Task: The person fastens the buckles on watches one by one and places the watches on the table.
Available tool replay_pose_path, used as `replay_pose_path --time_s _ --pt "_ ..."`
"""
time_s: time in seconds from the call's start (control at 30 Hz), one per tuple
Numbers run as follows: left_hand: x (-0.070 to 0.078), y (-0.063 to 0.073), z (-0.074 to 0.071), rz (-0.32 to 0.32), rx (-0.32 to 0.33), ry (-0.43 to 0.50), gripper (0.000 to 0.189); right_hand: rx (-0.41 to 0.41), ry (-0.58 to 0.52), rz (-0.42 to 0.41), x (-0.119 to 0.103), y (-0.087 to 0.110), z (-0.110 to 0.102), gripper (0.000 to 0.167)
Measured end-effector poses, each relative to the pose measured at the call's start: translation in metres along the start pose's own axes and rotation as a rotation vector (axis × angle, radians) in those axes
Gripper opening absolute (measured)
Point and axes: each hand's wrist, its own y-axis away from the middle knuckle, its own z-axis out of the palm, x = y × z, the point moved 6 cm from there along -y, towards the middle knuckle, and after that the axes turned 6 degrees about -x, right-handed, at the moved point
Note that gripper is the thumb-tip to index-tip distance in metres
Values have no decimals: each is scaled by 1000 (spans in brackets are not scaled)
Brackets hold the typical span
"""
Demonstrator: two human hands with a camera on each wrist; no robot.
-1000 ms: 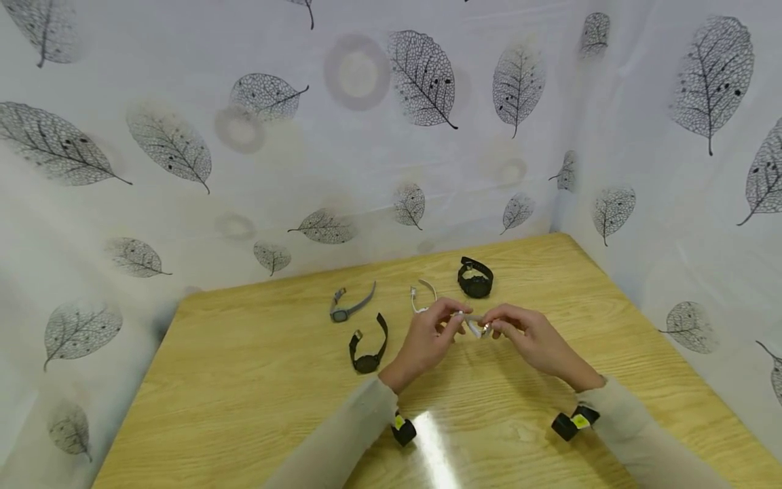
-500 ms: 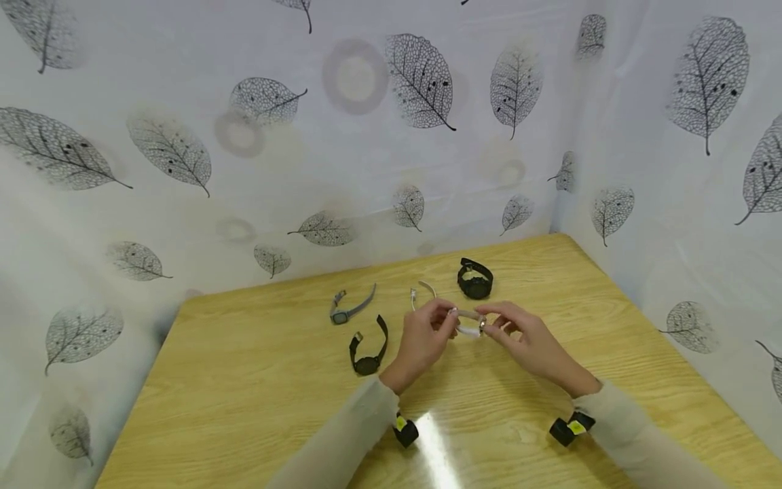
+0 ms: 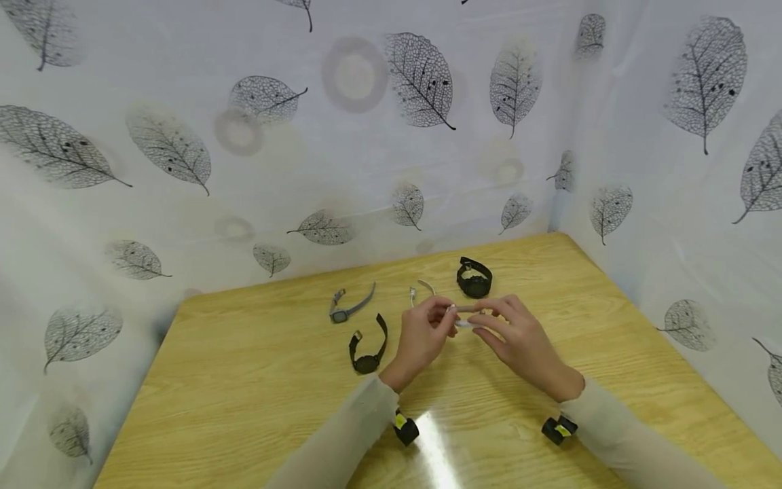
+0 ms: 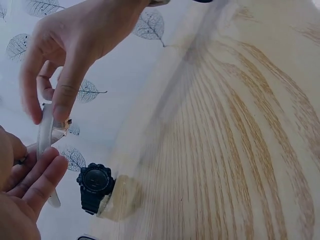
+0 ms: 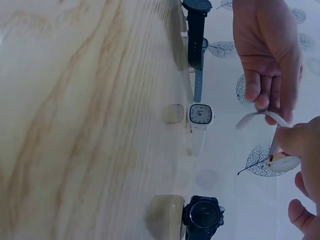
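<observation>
A wristwatch with a white strap [image 3: 464, 324] is held off the table between both hands; its gold-toned case [image 5: 282, 162] shows in the right wrist view. My left hand [image 3: 421, 341] pinches the strap, with one free strap end [image 5: 245, 120] curving out past the fingers. My right hand [image 3: 522, 341] grips the watch with thumb and fingertips near its case, covering part of it in the head view. Behind the left hand lies a second white watch [image 5: 201, 114] with a squarish case, partly hidden in the head view.
A black watch [image 3: 366, 365] and a grey watch [image 3: 339, 316] lie on the wooden table [image 3: 244, 407] left of the hands. Behind the hands sits a chunky black watch [image 3: 475, 286]. Leaf-patterned white cloth [image 3: 354, 163] surrounds the table's back and sides.
The held watch has turned and shifted slightly left, its strap spread wider between the hands. My right hand has moved left and re-gripped it; the left hand has barely moved.
</observation>
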Motion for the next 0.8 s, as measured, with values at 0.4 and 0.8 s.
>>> replay_pose_path --time_s 0.4,0.8 --pt "-7 2 -13 17 -5 -10 20 137 -213 47 13 10 -3 30" --pt "0 10 -19 124 -23 23 21 106 -400 230 22 14 -4 45"
